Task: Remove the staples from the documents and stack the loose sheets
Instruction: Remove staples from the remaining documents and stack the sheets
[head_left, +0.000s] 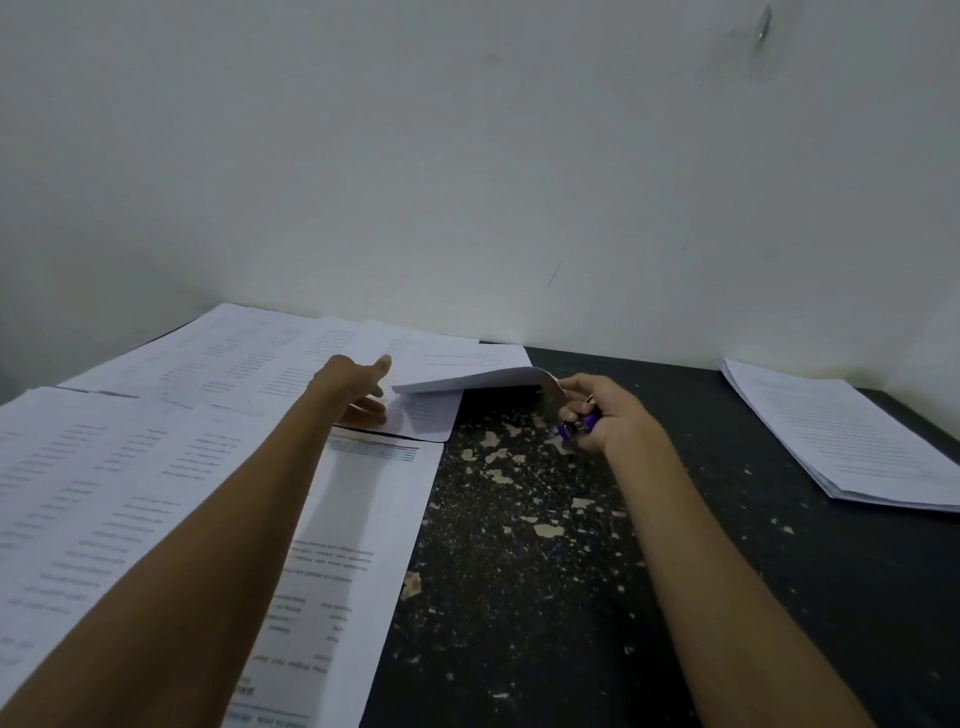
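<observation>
**Head view.** The document (423, 421), white pages printed with faint lines of text, lies at mid-table. Its left part rests over other papers, and its rounded right corner rests on the dark table (545, 571). Its top sheet (478, 378) is lifted and bowed, the near edge raised off the page below and the right corner curled down toward the right hand (605, 410).

The left hand (358, 389) lies at the raised sheet's left end, fingers straight on the lower page and thumb pointing up and away; it grips nothing. The right hand is curled round a purple remover (577, 427), with metal showing between the fingers. Its thumb and forefinger meet the curled corner of the top sheet, but whether they pinch it or only touch it cannot be told.

**Edges and room.** Overlapping printed sheets (104, 493) cover the table's left half and reach the wall (467, 156) at the back. Nearest the viewer lies a page with a coloured header band (363, 545), under the left forearm. Its right edge runs diagonally, and from there to the right forearm the black tabletop shows, flecked with pale chipped patches. A stack (841, 441) of sheets lies at far right, well apart from the right hand, with a strip of dark table between them. Its far corner is near the wall, and its right end is cut off by the frame.
</observation>
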